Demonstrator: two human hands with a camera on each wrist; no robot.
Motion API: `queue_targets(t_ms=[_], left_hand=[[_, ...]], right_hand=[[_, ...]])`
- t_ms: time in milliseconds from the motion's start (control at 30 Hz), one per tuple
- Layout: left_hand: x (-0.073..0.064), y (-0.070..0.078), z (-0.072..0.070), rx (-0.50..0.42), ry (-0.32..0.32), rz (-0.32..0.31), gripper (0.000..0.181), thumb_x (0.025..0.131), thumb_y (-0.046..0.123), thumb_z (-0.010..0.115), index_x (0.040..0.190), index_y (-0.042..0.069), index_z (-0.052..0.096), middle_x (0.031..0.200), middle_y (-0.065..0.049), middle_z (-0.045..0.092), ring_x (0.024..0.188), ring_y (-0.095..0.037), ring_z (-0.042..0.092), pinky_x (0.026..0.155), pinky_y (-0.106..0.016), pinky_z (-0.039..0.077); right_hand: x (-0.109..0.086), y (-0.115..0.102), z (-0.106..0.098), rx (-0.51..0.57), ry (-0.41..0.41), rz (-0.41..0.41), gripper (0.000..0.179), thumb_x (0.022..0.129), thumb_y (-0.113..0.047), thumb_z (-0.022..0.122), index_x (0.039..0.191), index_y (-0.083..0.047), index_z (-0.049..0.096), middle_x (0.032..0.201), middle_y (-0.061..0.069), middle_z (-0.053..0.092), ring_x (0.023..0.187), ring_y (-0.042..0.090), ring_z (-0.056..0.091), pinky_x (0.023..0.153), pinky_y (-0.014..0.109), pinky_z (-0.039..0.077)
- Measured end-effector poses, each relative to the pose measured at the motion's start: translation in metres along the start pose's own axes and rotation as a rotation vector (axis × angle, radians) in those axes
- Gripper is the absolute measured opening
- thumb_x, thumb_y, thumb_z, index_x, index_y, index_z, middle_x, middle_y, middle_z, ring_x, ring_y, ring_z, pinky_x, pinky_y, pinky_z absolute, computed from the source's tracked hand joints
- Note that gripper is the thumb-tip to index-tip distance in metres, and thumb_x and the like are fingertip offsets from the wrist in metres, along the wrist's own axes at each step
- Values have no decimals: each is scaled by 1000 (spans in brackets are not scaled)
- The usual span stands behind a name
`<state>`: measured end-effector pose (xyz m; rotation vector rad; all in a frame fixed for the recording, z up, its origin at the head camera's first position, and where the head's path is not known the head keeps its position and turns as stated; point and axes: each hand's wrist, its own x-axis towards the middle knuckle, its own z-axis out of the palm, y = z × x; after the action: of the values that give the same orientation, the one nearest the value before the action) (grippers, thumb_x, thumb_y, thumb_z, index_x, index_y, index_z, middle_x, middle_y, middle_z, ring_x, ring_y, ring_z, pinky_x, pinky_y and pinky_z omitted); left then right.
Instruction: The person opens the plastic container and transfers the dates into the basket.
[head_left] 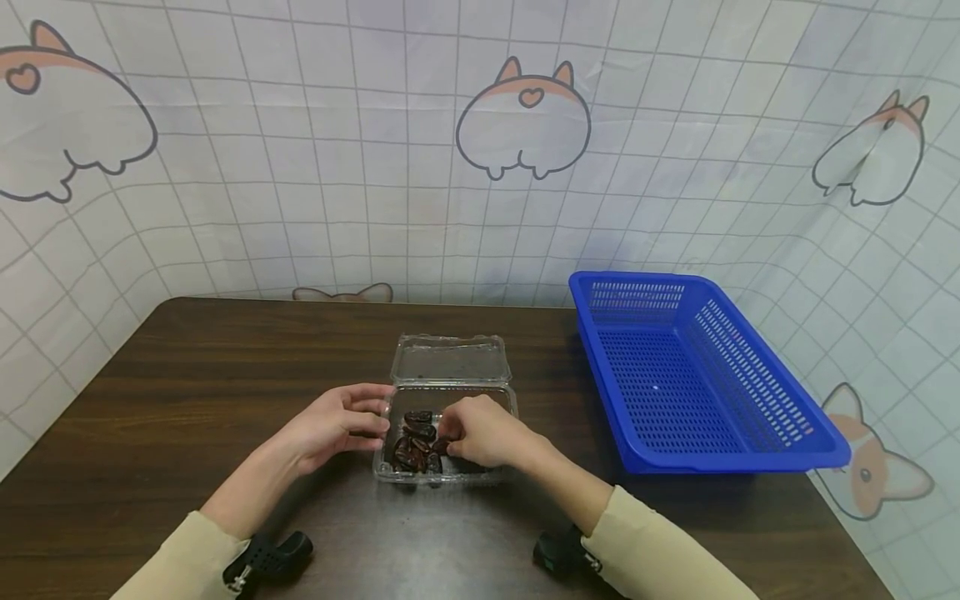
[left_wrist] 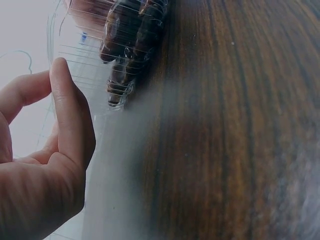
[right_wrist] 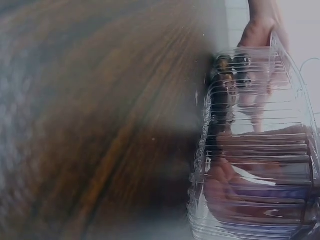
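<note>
A clear plastic clamshell box stands on the table with its lid folded back. Several dark, wrinkled dates lie in the left part of its tray. My left hand rests against the box's left side, fingers extended. In the left wrist view, that hand is beside the clear wall, with dates showing through. Inside the tray, my right hand reaches down and pinches a date at the right of the pile. The right wrist view shows its fingers blurred through the ribbed wall.
A blue plastic basket with slotted walls stands on the right of the dark wooden table. A white gridded cloth with cartoon animals hangs behind the table and along its right side.
</note>
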<state>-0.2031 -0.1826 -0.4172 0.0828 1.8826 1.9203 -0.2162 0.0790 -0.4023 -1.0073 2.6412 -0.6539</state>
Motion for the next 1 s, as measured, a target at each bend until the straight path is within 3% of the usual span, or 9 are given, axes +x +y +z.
queue_targets(t_ms=[433, 600, 867, 1000], left_hand=[[0, 2, 3, 2, -1, -1, 59, 96, -1, 66, 150, -6, 43, 129, -19, 51, 100, -20, 60, 85, -38, 60], [-1, 2, 2, 9, 12, -2, 60, 96, -1, 66, 150, -6, 42, 133, -21, 49, 101, -20, 59, 85, -38, 60], [0, 1, 3, 9, 9, 6, 61, 95, -1, 67, 150, -7, 41, 128, -19, 50, 96, -19, 59, 84, -37, 60], [1, 1, 2, 18, 9, 5, 60, 96, -1, 67, 150, -7, 42, 128, -20, 50, 98, -20, 59, 84, -38, 60]], right_hand=[[-1, 0, 1, 20, 18, -12, 12, 88, -3, 76, 94, -12, 69, 80, -4, 64, 73, 9, 57, 68, 27, 50], [-2, 0, -2, 90, 78, -38, 12, 89, -3, 76, 96, -11, 70, 82, -5, 65, 71, 8, 57, 65, 26, 49], [-6, -1, -5, 144, 265, -112, 12, 87, -6, 77, 96, -11, 72, 79, -8, 64, 64, 4, 55, 60, 25, 48], [-9, -3, -9, 198, 297, -101, 11, 88, -6, 77, 96, -12, 72, 80, -7, 65, 64, 6, 57, 60, 26, 49]])
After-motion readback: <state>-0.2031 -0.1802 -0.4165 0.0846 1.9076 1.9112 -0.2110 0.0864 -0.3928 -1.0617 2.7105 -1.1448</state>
